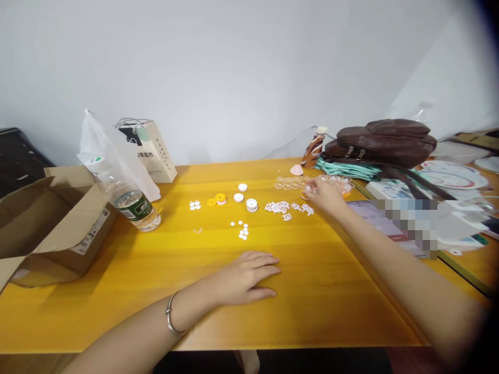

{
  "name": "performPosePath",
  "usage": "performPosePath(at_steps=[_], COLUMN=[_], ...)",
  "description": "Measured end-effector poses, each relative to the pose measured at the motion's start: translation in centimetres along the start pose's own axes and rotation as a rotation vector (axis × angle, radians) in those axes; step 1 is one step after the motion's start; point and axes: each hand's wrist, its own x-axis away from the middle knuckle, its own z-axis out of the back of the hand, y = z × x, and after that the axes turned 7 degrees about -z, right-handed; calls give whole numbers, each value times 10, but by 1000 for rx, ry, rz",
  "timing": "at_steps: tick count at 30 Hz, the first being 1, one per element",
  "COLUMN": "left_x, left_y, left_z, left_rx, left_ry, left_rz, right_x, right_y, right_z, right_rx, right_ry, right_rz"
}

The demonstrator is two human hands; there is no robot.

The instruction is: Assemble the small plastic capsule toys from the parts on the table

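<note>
My left hand (249,278) lies flat on the yellow wooden table, fingers spread and holding nothing. At the right, my right hand (325,196) reaches down with its fingers bent together among small clear and pinkish round pieces (338,182); its fingertips hide what they grip. Just left of it are rows of clear rings (286,184) and white openwork pieces (277,208). White round wheel-like parts (251,204) and yellow discs (220,198) sit mid-table. Nearer to my left hand are several small white discs (244,232).
On the left stand an open cardboard box (89,228), a water bottle (136,208), a white plastic bag (113,156) and a paper bag (156,153). A drink bottle (314,148), brown leather bag (384,140), teal cloth (346,169) and phone (378,221) are at right.
</note>
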Motion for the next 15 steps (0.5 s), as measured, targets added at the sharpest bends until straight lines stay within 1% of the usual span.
performPosePath(at_steps=[3, 6, 8, 9, 12, 13, 15], left_x=[0, -1, -1, -1, -1, -1, -2], left_y=[-1, -1, -1, -1, -1, -1, -1], left_z=[0, 0, 0, 0, 0, 0, 1], left_rx=[-9, -4, 0, 2, 6, 8, 12], left_ry=[-8, -11, -10, -12, -16, -17, -13], left_rz=[1, -5, -8, -8, 2, 4, 4], right_x=[0, -6, -18, -26, -56, -66, -83], right_y=[2, 3, 1, 0, -2, -3, -3], right_z=[-1, 5, 9, 11, 8, 5, -3], right_rx=[57, 91, 107, 108, 130, 138, 142], right_ry=[20, 99, 141, 122, -67, -129, -194], right_rz=[-61, -50, -20, 9, 134, 153, 170])
